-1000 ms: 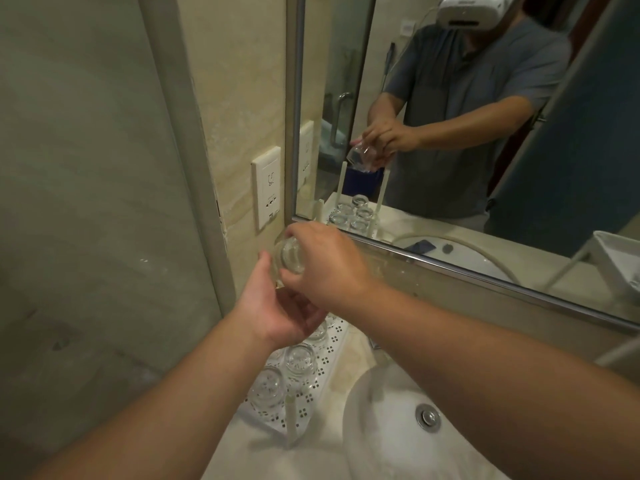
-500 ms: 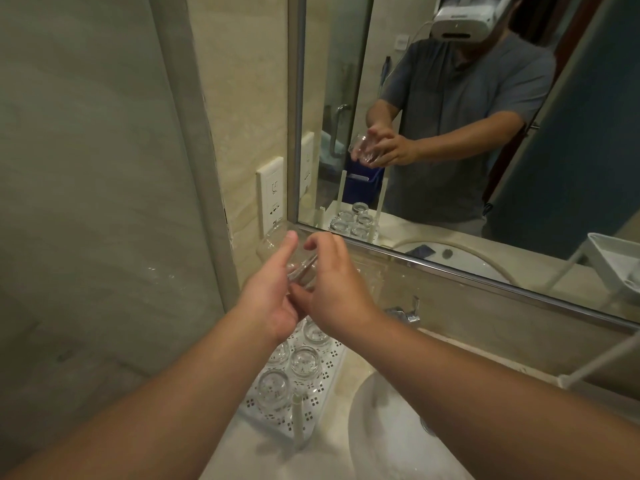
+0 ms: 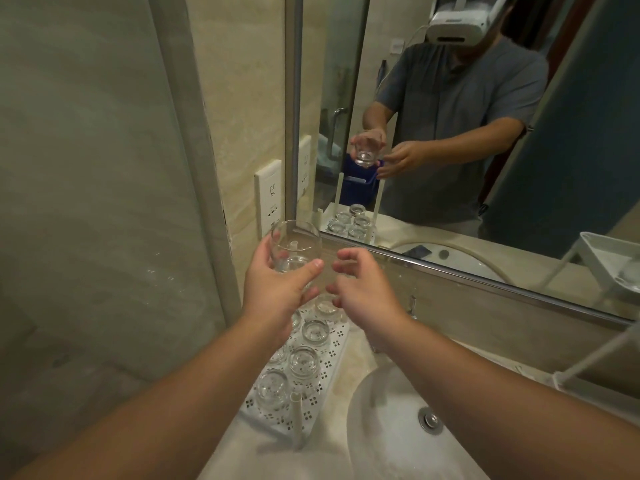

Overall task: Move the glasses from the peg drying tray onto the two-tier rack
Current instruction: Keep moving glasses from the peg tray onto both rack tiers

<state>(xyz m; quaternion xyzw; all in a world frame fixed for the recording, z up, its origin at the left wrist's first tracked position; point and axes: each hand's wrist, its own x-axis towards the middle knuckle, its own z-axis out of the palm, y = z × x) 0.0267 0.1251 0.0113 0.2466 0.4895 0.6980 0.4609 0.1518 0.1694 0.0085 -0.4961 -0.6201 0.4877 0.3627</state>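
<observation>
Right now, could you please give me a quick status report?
Left hand holds a glass. Right hand open beside it. More glasses on the peg tray. Nothing in the way.

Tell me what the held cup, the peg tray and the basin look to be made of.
Held cup: clear glass, seemingly; see-through with bright rim glints. Peg tray: likely matte white plastic, perforated, with moulded pegs. Basin: probably glazed white ceramic, smooth with a soft sheen.

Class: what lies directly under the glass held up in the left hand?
Under the held glass, upturned glasses stand on the peg tray; the left hand hides others.
</observation>
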